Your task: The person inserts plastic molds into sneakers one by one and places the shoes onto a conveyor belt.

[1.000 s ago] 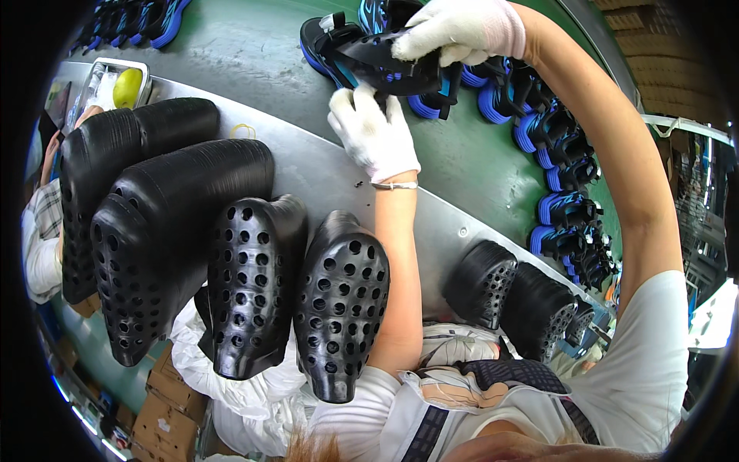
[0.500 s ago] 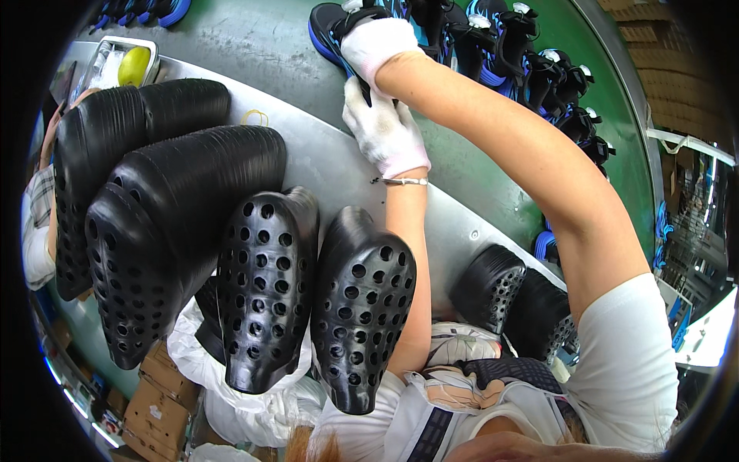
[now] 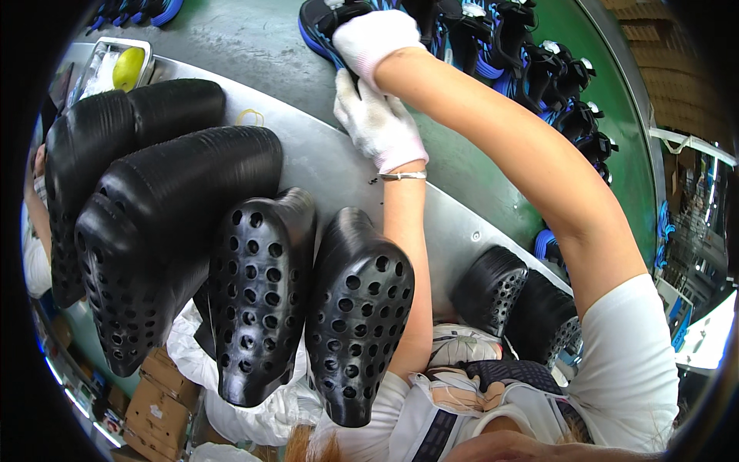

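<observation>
A black sports shoe with a blue sole lies at the top of the metal-edged work surface. My right hand, in a white knit glove, reaches over its upper and grips it, with the fingertips mostly hidden. Below it, my left hand, gloved the same way, has its fingers closed on the shoe's rear end. Part of the shoe between the two hands is covered. Several similar black and blue shoes stand in a row just right of my right hand.
Large black perforated, foot-shaped forms stick up at the left and centre, close to my left forearm. Two smaller dark ones are near my right side. A tray holds a yellow object. Cardboard boxes lie below; another person's arm shows far left.
Both my hands and the shoe have shifted slightly left and up in the picture. The other person's arm at the far left has moved.
</observation>
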`<state>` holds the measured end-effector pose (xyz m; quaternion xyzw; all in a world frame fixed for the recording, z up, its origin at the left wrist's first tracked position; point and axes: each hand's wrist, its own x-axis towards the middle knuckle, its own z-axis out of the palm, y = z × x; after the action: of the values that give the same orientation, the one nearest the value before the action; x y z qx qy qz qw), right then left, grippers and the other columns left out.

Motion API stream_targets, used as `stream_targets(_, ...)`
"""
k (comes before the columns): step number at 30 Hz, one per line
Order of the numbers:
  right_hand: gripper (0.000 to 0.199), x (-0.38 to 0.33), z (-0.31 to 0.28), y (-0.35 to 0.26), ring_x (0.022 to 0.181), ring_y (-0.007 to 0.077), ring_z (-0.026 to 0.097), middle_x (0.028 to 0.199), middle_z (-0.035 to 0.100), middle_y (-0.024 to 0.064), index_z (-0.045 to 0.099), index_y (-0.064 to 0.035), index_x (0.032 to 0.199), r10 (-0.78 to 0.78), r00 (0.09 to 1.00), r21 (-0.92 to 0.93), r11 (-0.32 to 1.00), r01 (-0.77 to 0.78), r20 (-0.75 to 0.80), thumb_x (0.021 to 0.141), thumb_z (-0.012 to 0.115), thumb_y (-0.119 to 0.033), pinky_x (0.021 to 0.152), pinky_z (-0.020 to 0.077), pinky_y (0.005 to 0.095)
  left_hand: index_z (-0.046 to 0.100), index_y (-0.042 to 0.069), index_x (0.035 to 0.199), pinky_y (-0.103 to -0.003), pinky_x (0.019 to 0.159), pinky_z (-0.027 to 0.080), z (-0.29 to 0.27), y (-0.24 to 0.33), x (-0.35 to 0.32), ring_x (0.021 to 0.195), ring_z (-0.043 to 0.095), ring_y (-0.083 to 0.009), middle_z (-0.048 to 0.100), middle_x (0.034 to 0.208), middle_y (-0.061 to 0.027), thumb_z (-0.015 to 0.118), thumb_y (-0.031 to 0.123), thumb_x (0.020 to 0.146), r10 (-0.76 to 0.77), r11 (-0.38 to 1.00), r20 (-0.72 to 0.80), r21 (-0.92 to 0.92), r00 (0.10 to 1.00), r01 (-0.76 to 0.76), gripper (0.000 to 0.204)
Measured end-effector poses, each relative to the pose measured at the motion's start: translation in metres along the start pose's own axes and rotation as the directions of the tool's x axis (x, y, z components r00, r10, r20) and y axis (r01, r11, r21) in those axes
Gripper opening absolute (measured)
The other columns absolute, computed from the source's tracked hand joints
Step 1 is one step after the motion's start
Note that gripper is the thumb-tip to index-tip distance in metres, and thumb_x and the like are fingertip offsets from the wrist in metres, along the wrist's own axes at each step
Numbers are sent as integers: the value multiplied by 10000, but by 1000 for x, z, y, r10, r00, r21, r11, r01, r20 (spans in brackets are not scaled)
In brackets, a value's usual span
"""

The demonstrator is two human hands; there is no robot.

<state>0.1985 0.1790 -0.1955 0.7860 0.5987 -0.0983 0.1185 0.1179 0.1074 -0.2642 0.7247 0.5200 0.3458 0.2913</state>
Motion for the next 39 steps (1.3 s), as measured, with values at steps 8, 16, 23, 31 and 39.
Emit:
stream_targets(8, 219, -10, -18, 2, 870, 292, 686, 928, 701, 148, 719, -52, 907, -11, 999, 196, 981, 2, 47, 694, 669, -63, 745, 547, 376, 468, 72, 1198, -388, 869, 475, 23, -17, -3, 969, 575, -230, 557, 1133, -112, 513, 292, 937, -414, 743, 45, -560, 909, 366, 345)
stream_targets(16, 254, -178, -10, 81, 858, 338, 624, 888, 625, 136, 595, -76, 910, 74, 991, 457, 889, -16, -108, 898, 499, -311, 720, 513, 432, 603, 84, 935, -442, 733, 496, 11, 40, 19, 839, 621, -360, 501, 1039, -183, 652, 100, 817, -129, 951, 22, 286, 991, 118, 129)
stream_targets(23, 286, -345, 33, 149, 897, 358, 630, 924, 651, 175, 618, -54, 954, 350, 891, 382, 811, -443, 290, 893, 491, -303, 784, 503, 447, 363, 146, 1362, -492, 968, 433, 27, 47, 69, 1248, 391, -424, 257, 1423, -243, 675, 173, 802, 1, 862, -182, 499, 983, 92, 642)
stream_targets(31, 398, -444, 59, 169, 918, 389, 621, 924, 656, 230, 681, -22, 894, 567, 633, 388, 503, -773, 527, 875, 491, -370, 833, 485, 445, 655, 21, 1027, -457, 821, 506, 108, 132, 27, 920, 625, -381, 627, 1013, -235, 616, 376, 809, 543, 747, 360, 206, 759, -632, 419)
stream_targets(39, 748, -424, 112, 154, 935, 378, 618, 938, 647, 264, 639, 83, 995, 652, 476, 476, 196, -858, 590, 829, 479, -629, 871, 471, 412, 647, -19, 1014, -423, 904, 475, 200, 95, 104, 998, 622, -393, 656, 1035, -243, 638, 436, 712, 245, 663, 811, 260, 532, -702, 547)
